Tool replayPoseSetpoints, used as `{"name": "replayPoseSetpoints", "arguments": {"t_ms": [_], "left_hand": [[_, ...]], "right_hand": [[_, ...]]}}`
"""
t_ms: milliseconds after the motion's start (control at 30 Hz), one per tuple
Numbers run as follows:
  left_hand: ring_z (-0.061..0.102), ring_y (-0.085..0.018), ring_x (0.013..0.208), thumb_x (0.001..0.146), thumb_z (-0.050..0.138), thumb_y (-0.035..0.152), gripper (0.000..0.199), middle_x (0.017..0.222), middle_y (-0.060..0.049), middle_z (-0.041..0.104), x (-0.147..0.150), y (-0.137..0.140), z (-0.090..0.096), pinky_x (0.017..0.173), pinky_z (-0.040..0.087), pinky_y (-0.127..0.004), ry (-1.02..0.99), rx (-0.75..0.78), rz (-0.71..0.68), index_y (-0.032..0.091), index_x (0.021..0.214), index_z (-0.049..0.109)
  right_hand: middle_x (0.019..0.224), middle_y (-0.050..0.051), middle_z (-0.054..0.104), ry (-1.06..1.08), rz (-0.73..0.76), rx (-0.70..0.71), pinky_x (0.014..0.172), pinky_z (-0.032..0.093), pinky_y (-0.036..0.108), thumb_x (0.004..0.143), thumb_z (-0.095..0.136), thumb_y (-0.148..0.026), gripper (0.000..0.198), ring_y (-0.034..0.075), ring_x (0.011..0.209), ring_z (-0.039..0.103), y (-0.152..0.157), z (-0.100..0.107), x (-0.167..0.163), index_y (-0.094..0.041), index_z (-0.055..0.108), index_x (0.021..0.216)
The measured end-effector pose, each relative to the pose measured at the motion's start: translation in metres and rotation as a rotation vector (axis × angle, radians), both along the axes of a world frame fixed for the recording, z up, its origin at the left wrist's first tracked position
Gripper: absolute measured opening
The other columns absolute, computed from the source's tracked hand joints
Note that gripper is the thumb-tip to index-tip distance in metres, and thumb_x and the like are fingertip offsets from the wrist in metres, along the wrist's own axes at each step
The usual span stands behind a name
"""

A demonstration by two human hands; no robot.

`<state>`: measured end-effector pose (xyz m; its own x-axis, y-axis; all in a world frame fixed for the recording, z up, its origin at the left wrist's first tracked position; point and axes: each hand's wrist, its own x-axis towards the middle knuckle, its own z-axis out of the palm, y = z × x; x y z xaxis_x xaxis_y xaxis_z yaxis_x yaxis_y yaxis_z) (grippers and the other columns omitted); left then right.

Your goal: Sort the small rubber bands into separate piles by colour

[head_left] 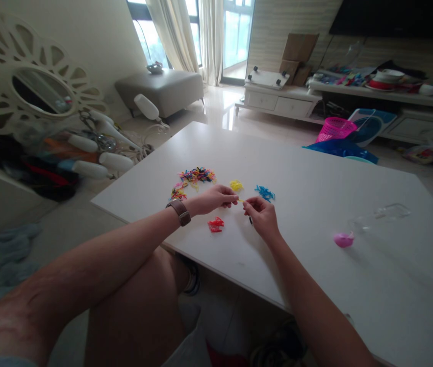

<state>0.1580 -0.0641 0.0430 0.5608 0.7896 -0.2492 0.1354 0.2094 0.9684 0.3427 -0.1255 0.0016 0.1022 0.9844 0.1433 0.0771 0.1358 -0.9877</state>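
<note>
My left hand [219, 198] and my right hand [263, 215] meet above the white table, fingertips pinched. A small yellow rubber band [241, 200] stretches between them, held at both ends. Just beyond lies a little pile of yellow rubber bands [236, 185], with blue rubber bands [265, 192] to its right. Red rubber bands [215, 225] sit nearer me, below my left hand. A mixed-colour heap of rubber bands [197, 175] spreads at the left, and a smaller mixed bunch [178, 193] lies behind my left wrist. Something dark, partly hidden, shows beside my right fingers.
On the right of the white table [308, 265] are a pink crumpled item [344, 239] and a clear transparent container [380, 216]. A lamp with white shades [117, 161] stands off the left edge. A pink basket [336, 129] is beyond the far edge.
</note>
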Motion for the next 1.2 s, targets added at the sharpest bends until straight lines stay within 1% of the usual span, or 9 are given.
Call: {"name": "replayPoseSetpoints", "arguments": {"t_ms": [167,333,600,733,900,1000,1067,1200], "left_hand": [[0.049,-0.009,0.059,0.073,0.083,0.047,0.038,0.067,-0.001,0.06,0.001,0.0,0.001,0.057,0.039,-0.023,0.034,0.079,-0.049,0.012,0.075,0.068],[0.045,-0.008,0.057,0.078,0.078,0.049,0.038,0.064,0.0,0.056,0.001,0.0,0.003,0.054,0.036,-0.022,0.076,0.154,-0.099,0.013,0.072,0.064],[0.044,-0.009,0.055,0.08,0.074,0.044,0.031,0.062,0.001,0.054,0.001,0.002,0.003,0.052,0.034,-0.022,0.137,0.238,-0.091,0.015,0.075,0.063],[0.044,-0.009,0.055,0.08,0.072,0.038,0.026,0.063,0.001,0.054,0.001,0.002,0.005,0.053,0.034,-0.022,0.143,0.256,-0.1,0.015,0.074,0.062],[0.041,-0.008,0.052,0.081,0.069,0.034,0.022,0.06,0.001,0.054,-0.004,0.007,0.009,0.05,0.029,-0.022,0.187,0.259,-0.068,0.015,0.072,0.062],[0.042,-0.008,0.053,0.081,0.069,0.034,0.021,0.061,0.0,0.055,-0.007,0.012,0.009,0.05,0.029,-0.022,0.186,0.276,-0.036,0.015,0.072,0.064],[0.043,-0.009,0.054,0.081,0.069,0.034,0.021,0.062,0.001,0.055,-0.006,0.013,0.007,0.051,0.03,-0.022,0.174,0.292,-0.033,0.015,0.073,0.064],[0.045,-0.009,0.054,0.081,0.069,0.035,0.022,0.062,0.001,0.056,0.003,0.005,0.004,0.051,0.033,-0.022,0.171,0.285,-0.05,0.014,0.074,0.064]], "right_hand": [[0.067,0.001,0.067,-0.022,0.008,0.012,0.055,0.053,0.026,0.078,0.074,-0.05,0.032,0.014,0.057,0.062,0.0,0.0,0.0,-0.019,0.066,0.079],[0.065,0.0,0.066,-0.005,-0.001,-0.005,0.055,0.054,0.027,0.076,0.074,-0.052,0.033,0.014,0.056,0.062,0.003,0.0,0.001,-0.02,0.065,0.078],[0.062,0.0,0.064,0.034,0.006,-0.039,0.055,0.053,0.028,0.073,0.075,-0.046,0.028,0.014,0.055,0.06,0.003,0.002,0.002,-0.02,0.065,0.074],[0.062,0.0,0.065,0.084,0.015,-0.057,0.054,0.051,0.027,0.071,0.077,-0.044,0.027,0.014,0.054,0.06,0.004,-0.001,0.003,-0.02,0.065,0.073],[0.062,-0.002,0.062,0.138,-0.005,-0.059,0.054,0.049,0.027,0.069,0.078,-0.039,0.024,0.013,0.053,0.058,0.006,-0.002,0.009,-0.02,0.064,0.072],[0.061,-0.003,0.061,0.155,-0.035,-0.042,0.055,0.049,0.026,0.069,0.078,-0.038,0.023,0.013,0.054,0.058,0.009,-0.001,0.014,-0.02,0.064,0.073],[0.062,-0.003,0.062,0.152,-0.037,-0.031,0.055,0.049,0.026,0.069,0.078,-0.039,0.024,0.013,0.055,0.058,0.009,-0.001,0.015,-0.02,0.064,0.073],[0.064,-0.001,0.064,0.116,0.015,-0.044,0.056,0.051,0.028,0.07,0.08,-0.045,0.03,0.014,0.056,0.06,0.007,-0.003,0.011,-0.02,0.065,0.074]]}}
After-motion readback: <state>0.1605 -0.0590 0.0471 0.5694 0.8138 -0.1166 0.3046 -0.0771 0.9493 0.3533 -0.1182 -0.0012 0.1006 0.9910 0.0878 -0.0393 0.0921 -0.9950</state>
